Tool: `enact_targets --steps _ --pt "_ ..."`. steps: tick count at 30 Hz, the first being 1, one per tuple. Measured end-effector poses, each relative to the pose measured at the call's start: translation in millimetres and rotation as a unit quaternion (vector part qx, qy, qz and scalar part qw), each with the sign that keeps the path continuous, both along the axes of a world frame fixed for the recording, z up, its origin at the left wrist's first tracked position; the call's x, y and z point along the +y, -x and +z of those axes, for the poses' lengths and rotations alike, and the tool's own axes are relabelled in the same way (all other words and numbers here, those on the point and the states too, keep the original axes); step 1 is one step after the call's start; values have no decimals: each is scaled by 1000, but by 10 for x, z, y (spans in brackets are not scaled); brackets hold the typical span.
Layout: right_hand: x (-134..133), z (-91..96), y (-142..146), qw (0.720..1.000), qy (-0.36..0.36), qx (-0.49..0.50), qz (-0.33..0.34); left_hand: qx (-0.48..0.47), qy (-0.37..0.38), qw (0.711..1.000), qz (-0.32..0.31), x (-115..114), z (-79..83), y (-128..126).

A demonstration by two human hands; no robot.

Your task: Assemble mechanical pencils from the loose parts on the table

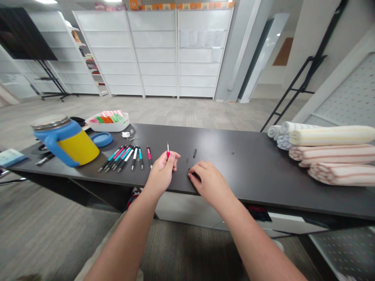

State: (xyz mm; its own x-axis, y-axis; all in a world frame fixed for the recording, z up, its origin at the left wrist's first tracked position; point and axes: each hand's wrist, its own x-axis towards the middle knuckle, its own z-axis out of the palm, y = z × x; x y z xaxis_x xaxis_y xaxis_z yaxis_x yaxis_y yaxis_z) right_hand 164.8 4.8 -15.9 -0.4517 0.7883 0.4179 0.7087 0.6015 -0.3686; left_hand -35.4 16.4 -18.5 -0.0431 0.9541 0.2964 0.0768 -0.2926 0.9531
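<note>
My left hand [163, 168] is closed around a thin pen part with a red and white tip [168, 150] that sticks up above the fingers. My right hand [206, 179] rests on the dark table [249, 164], its fingertips pinching a small black piece [191, 171] at the table surface. Two small black parts lie just beyond, one [195, 153] longer and one [187, 159] tiny. A row of several pens [125, 156] lies to the left of my left hand.
A yellow and blue jug [66, 141] with a steel lid lies on its side at the left, beside a blue lid [101, 139] and a white tray [111, 121] of coloured items. Rolled towels [328, 150] are stacked at the right. Another tiny black part [233, 152] lies mid-table.
</note>
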Motion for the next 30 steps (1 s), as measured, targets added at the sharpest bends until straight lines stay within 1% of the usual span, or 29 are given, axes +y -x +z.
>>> enact_targets --steps 3,7,10,13,18,20,22,25,28,30 --pt "-7 -26 -77 999 5 14 -43 10 13 1000 -5 -11 -5 -5" --pt "-28 -41 -219 993 6 41 -111 53 23 998 7 -29 -2 1" --pt "-28 -33 -337 990 15 83 -113 70 26 997 10 -41 4 2" --pt "-19 -12 -446 989 30 97 -103 91 22 996 9 -51 10 -11" --pt "6 19 -594 975 70 140 -160 109 18 994 -24 -77 32 -38" --pt "26 31 -660 970 74 155 -174 117 20 992 -38 -96 48 -42" --pt "59 41 -741 969 67 149 -186 131 23 990 -44 -114 66 -44" --pt "129 38 -890 969 38 104 -222 141 27 989 -45 -127 87 -49" --pt "181 22 -1008 961 21 66 -267 130 33 990 -43 -113 97 -55" --pt "187 20 -1029 960 27 47 -275 108 42 993 -35 -95 97 -54"
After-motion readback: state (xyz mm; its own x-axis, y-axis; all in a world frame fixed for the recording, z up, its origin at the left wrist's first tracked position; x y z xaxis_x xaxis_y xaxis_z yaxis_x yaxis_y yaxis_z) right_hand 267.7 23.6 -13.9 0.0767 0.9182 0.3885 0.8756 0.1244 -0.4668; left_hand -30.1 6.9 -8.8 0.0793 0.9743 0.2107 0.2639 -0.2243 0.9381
